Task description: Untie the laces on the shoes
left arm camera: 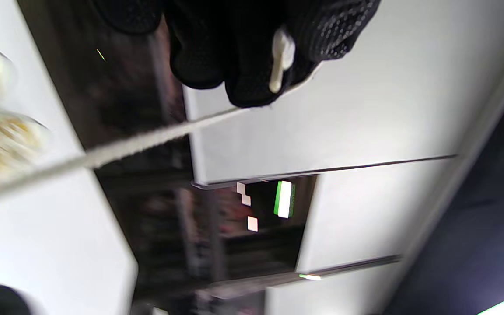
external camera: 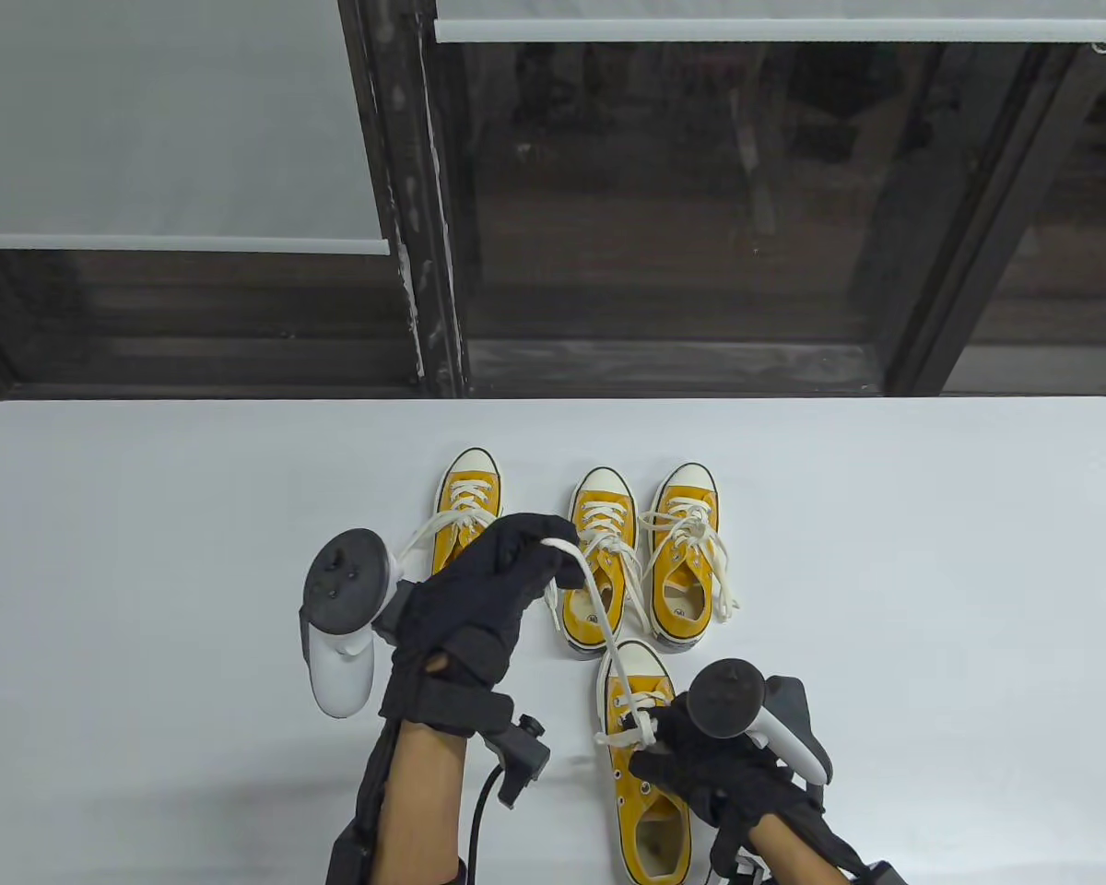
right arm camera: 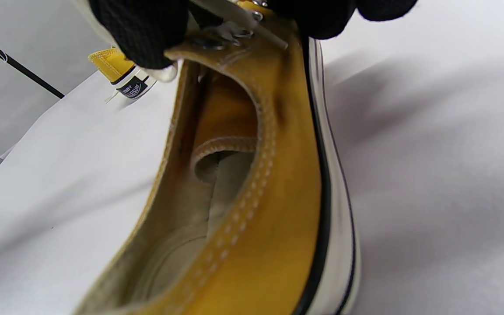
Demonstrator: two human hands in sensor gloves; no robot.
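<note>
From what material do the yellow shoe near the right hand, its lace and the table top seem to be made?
Nearest yellow low-top shoe: probably canvas, matte, with visible stitching; its white sidewall with a black stripe looks like rubber. Cream flat lace: seemingly woven cotton or similar. White table top: smooth, faintly glossy, perhaps laminate or plastic; unclear.

Bright even light, soft shadows on the white table [external camera: 885, 572], left wrist view motion-blurred
</note>
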